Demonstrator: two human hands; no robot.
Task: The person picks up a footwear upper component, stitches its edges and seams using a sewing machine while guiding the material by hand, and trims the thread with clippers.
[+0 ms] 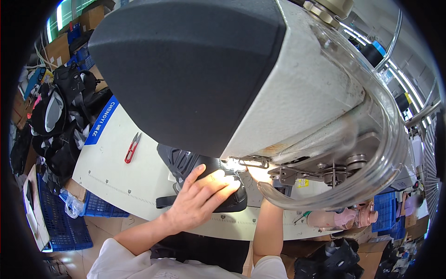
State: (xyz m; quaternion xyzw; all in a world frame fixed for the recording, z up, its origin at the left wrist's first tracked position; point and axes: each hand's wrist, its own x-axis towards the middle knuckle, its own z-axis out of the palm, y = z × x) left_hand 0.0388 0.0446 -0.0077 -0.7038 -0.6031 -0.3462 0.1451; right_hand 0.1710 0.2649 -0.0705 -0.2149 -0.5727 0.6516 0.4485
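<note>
A black padded piece with a strap [232, 201], like part of a bag, lies on the white sewing table under the head of a large sewing machine [260, 93]. My left hand [202, 193] rests on top of it, fingers stretched out and pressing it down near the lit needle area. On the far side of the needle, my right hand [261, 173] reaches in beneath the machine head. Its fingers are mostly hidden by the machine and washed out by the lamp, so what they hold does not show.
Red-handled thread snips [132, 149] lie on the table [111, 169] to the left. Black bags [58, 111] are heaped beyond its left edge, above blue crates [65, 228]. A pink bottle [341, 218] lies at the right edge. A clear curved guard [395, 172] surrounds the machine's right side.
</note>
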